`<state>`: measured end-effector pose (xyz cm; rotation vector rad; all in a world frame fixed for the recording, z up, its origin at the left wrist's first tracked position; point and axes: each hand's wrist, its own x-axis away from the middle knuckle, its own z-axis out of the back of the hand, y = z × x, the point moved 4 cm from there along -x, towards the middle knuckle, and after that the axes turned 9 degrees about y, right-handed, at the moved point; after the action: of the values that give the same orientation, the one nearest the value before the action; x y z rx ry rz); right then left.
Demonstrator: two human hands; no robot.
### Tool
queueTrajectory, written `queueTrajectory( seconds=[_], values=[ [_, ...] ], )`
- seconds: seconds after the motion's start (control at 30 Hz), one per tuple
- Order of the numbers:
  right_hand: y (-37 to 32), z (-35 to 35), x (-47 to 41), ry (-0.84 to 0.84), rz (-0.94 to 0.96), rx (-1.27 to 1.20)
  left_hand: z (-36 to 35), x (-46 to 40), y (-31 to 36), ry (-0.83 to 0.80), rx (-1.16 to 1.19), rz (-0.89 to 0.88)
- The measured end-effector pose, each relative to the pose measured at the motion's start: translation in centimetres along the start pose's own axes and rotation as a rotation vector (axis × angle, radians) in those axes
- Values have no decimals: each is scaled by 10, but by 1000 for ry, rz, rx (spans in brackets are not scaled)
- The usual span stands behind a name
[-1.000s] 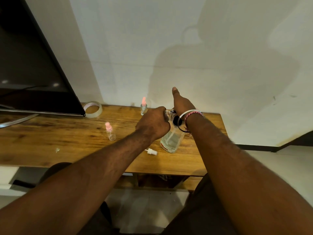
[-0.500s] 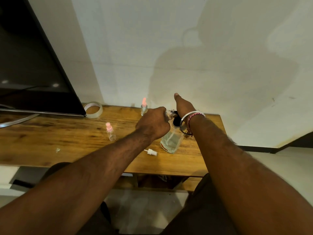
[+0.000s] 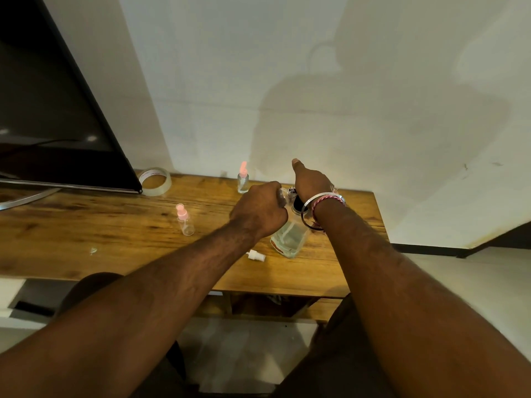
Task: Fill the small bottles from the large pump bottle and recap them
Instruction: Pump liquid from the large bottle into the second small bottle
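Left hand (image 3: 260, 212): curled into a fist around a small clear bottle (image 3: 283, 195), held right up at the pump head; only a sliver of glass peeks out past the knuckles.
Right hand (image 3: 311, 182): sitting on top of the pump, thumb sticking up toward the wall; the other fingers are hidden behind the hand, so whether they grip or just press, I cannot tell.
Large pump bottle (image 3: 290, 237): clear, standing on the wooden table (image 3: 86, 225) toward its right end, directly below both hands, with a dark collar at the neck.
Loose white sprayer cap (image 3: 256, 255): lying on its side on the table, just near-left of the big bottle.
Pink-capped bottle, near (image 3: 185, 219): upright, left of the hands, well apart from them.
Pink-capped bottle, far (image 3: 243, 178): upright by the wall, just beyond the left hand.
Tape roll (image 3: 155, 181): far left, beside the corner of the dark screen (image 3: 48, 110).
Right wrist: a metal bangle (image 3: 319, 201) and a pink-and-white thread band.
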<state>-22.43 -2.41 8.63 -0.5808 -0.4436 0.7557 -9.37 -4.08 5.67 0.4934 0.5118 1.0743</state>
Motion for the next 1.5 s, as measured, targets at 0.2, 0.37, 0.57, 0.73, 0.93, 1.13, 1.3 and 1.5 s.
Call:
queueTrajectory(
  seconds=[0.2,0.37,0.57,0.73,0.93,1.13,1.3,1.5],
  values=[
    [2,3,2,56,-21,18,2,1,2,10,16,-19],
    [-2,6,2,-38,-94,-177,3,0,2,18,63,-22],
    [-5,8,3,-175,-289,-485,5,-1,5,22,119,-14],
    [-6,5,-2,-187,-299,-480,7,0,6,28,120,-22],
    [-4,7,-1,-106,-224,-392,6,1,6,35,118,-39],
    [-5,5,0,-69,-149,-272,4,0,4,36,102,-47],
    [-3,4,3,-40,-79,-133,0,1,1,17,75,-39],
    [1,4,4,29,-79,-75,-1,2,0,7,82,-35]
  ],
)
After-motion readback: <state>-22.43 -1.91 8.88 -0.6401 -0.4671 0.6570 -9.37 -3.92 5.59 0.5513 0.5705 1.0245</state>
